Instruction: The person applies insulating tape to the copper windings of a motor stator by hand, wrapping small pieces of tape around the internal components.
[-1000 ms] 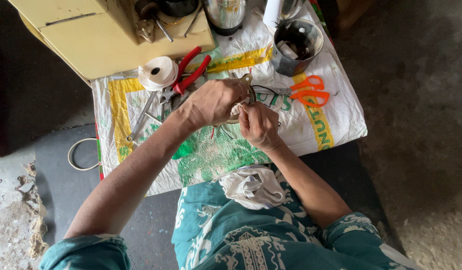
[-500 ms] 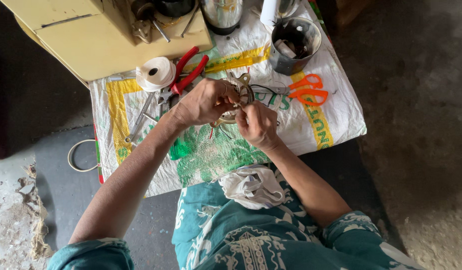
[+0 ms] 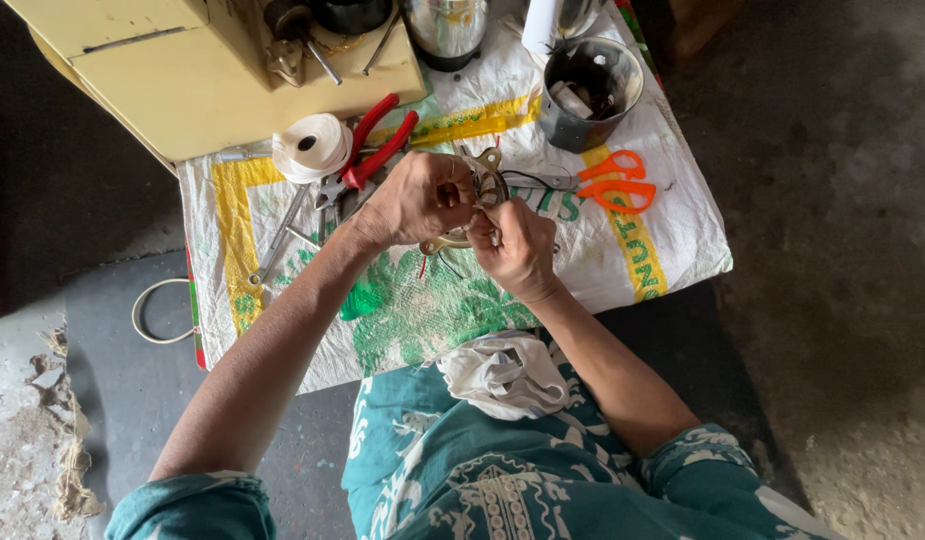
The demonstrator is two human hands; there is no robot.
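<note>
At the far left, on the dark floor (image 3: 112,400), a thin pale wire loop (image 3: 154,312) lies just beside the edge of the woven sack cloth (image 3: 622,270) that covers the work surface. Above it, at the far side, stands a cream-yellow metal box (image 3: 192,80). Right of that box's near corner sits a roll of white tape (image 3: 312,146), and red-handled pliers (image 3: 377,150) lie beside it, handles pointing far and right, jaws toward the near left. Thin metal rods (image 3: 282,228) lie on the cloth, near and left of the pliers.

At the middle, the left hand (image 3: 417,200) is clenched around a brass-coloured metal frame (image 3: 482,190), a small piece of linked rings and curved arms. The frame is lifted just above the cloth, at the centre of the sack, between both hands. Its long axis runs from near left to far right: one ring end shows below the left hand, the other end points away toward the far side. Thin red and dark wires (image 3: 427,265) hang from its near end.

The right hand (image 3: 517,250) touches the frame from the near side, its fingers pinched on the middle part; what exactly they grip is hidden.

Near the body, a crumpled white cloth (image 3: 507,375) rests on the teal patterned garment (image 3: 462,470).

Further right, a dark metal can (image 3: 582,95) stands at the far side, and orange-handled scissors (image 3: 612,180) lie flat, handles to the right.
</note>
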